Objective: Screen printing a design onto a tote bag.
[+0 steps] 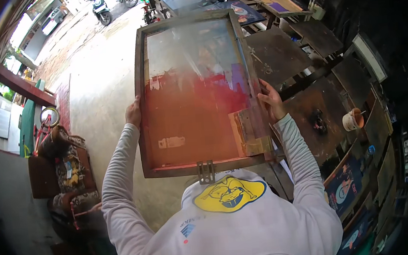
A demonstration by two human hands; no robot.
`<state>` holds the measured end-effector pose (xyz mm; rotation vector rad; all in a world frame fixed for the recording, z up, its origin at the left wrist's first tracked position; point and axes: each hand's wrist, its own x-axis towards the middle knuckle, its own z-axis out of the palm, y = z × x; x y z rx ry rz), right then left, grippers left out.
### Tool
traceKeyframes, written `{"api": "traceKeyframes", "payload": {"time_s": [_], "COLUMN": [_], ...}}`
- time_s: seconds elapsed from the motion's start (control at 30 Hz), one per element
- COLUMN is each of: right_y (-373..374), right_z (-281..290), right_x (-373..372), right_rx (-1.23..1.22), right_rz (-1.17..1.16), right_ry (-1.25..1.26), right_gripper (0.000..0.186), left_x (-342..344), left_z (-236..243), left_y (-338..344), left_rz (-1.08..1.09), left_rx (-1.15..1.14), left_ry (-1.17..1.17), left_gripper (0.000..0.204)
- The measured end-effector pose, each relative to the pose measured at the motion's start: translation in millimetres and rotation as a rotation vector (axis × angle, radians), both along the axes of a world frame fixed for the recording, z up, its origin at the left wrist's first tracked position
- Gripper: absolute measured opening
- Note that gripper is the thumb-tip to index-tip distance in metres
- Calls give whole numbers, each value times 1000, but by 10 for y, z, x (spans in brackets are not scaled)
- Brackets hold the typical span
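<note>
I hold up a screen printing frame (pixel 199 123) in front of my chest, one hand on each long side. Its wooden border surrounds a mesh that is see-through at the far end and smeared with red and orange over the rest. Brown tape (pixel 252 129) patches the near right corner, and a slotted metal plate (pixel 206 172) sticks out from the near edge. On the left side rail, my left hand (pixel 134 113) is closed, its fingers partly hidden. My right hand (pixel 271 101) grips the right rail, with some fingers behind the border.
Dark work boards (pixel 277 54) line the right side, with an orange-stained tub (pixel 353 119) and printed panels (pixel 345 188). At left stand a worn brown armchair (pixel 68 171) and a bicycle (pixel 49 117). A scooter (pixel 102 12) is parked beyond the concrete floor (pixel 98 88).
</note>
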<state>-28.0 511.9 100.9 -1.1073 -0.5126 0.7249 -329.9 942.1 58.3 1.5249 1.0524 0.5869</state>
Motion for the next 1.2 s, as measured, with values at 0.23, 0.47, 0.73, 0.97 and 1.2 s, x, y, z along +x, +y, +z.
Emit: {"api": "traceKeyframes", "payload": {"time_s": [0.23,0.47,0.73,0.97,1.2], "right_y": [803,780,313,-198,-168], "right_z": [-11,30,-250,-607,-602], "right_x": [204,616,1333,1679,1854], "right_rx": [-23,-29,-57,-218,-309], "right_rz": [-136,-341,-598,-898,-1050], "right_ry": [71,133,201,132,136], "right_gripper": [75,66,67,85,100], "left_x": [867,2208,4096,5745,7157], "left_z": [-47,-177,-50,-50,-246], "left_y": [1133,1583,1296,794,338], "left_rz": [-118,-313,-527,-761,-853], "left_rx": [51,-54,-13,307,648], "left_ry": [13,-107,-49,142,246], "left_gripper": [56,52,54,74,90]}}
